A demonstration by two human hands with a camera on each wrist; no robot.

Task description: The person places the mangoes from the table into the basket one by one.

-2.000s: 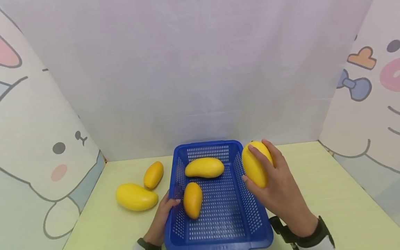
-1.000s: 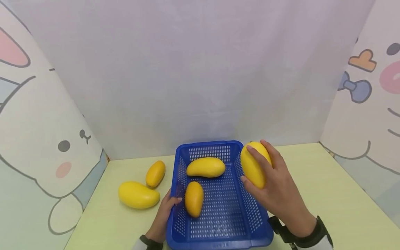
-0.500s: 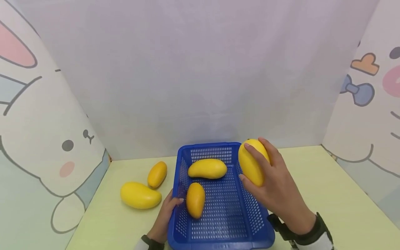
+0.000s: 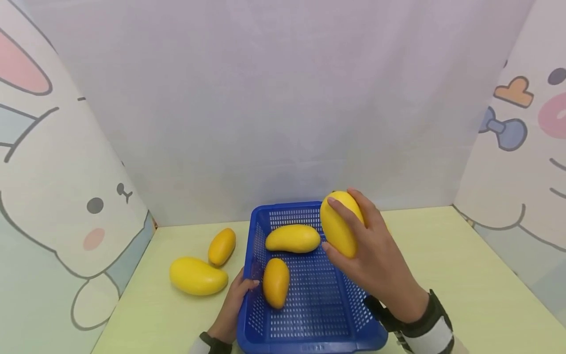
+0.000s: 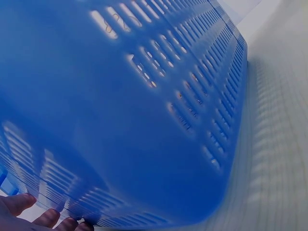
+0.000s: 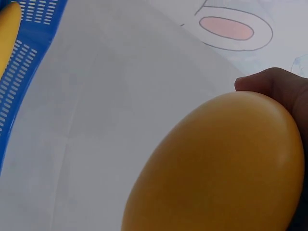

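Note:
My right hand (image 4: 376, 246) grips a yellow mango (image 4: 338, 223) above the right side of a blue plastic basket (image 4: 311, 345). The right wrist view shows this mango (image 6: 216, 168) large, with a fingertip on its edge. My left hand (image 4: 231, 307) holds the basket's left wall, thumb over the rim; in the left wrist view several fingertips (image 5: 45, 219) touch the perforated side. Inside the basket lie a yellow mango (image 4: 293, 239) at the back and an orange-yellow mango (image 4: 276, 283) at the left. The held mango and right hand hide part of the basket's right rim.
Left of the basket, a large yellow mango (image 4: 198, 276) and a smaller orange-yellow mango (image 4: 222, 247) lie on the pale green table (image 4: 146, 314). A yellow sliver shows just past my right hand. A pale curtain (image 4: 283, 123) and cartoon-printed side panels (image 4: 66, 187) enclose the table.
My right hand has moved left and slightly up with its mango, from the basket's right edge to over its inside. The left hand keeps its hold, and the other mangoes lie as before.

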